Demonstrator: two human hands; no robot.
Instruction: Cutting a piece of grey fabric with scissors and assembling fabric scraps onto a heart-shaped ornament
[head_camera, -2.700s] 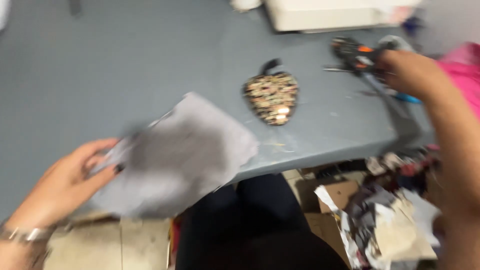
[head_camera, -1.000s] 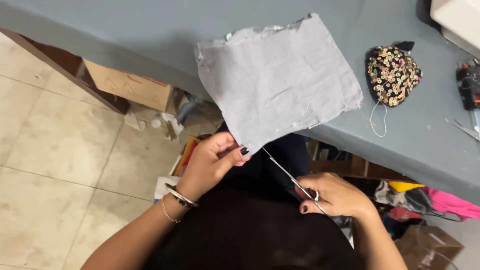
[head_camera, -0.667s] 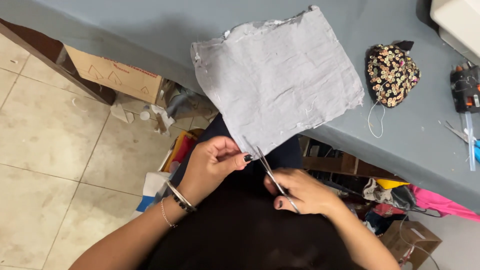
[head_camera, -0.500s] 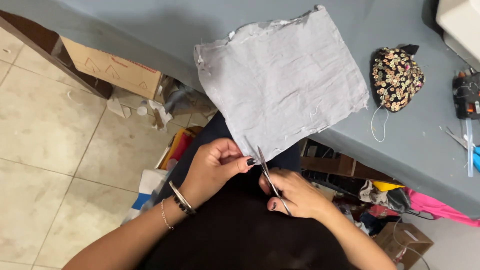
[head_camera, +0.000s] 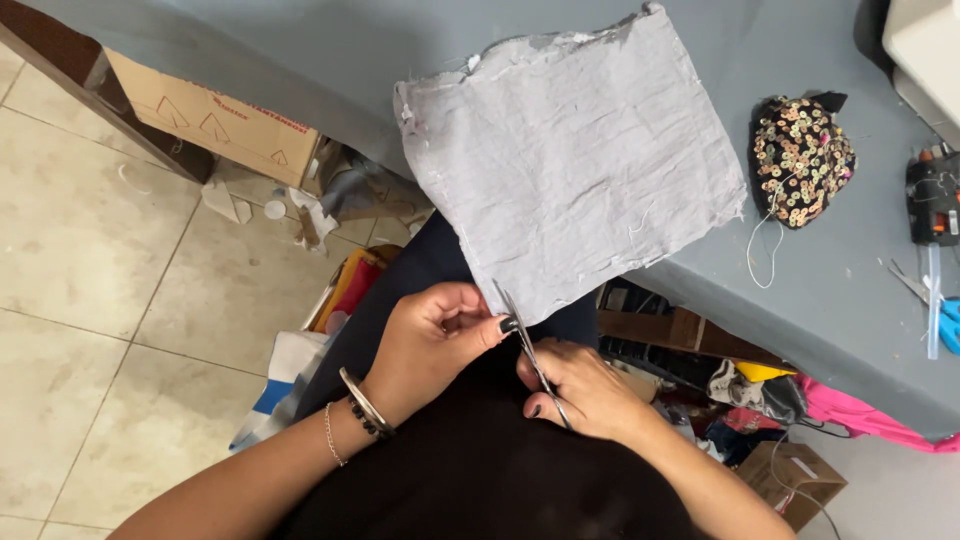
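- head view: grey cloth (head_camera: 575, 160) hangs over the table's (head_camera: 850, 290) near edge.
- left hand (head_camera: 435, 335) pinches its near corner.
- right hand (head_camera: 585, 390) grips scissors (head_camera: 530, 350), blades at that corner.

Looking like a small sewing workshop: grey worktable (head_camera: 860, 300) carrying cut grey fabric (head_camera: 575, 170), a sequined mask (head_camera: 800, 160), a glue gun (head_camera: 932, 198); cardboard boxes (head_camera: 215, 115) and fabric scraps (head_camera: 860, 415) sitting underneath on tiled floor (head_camera: 90, 270).
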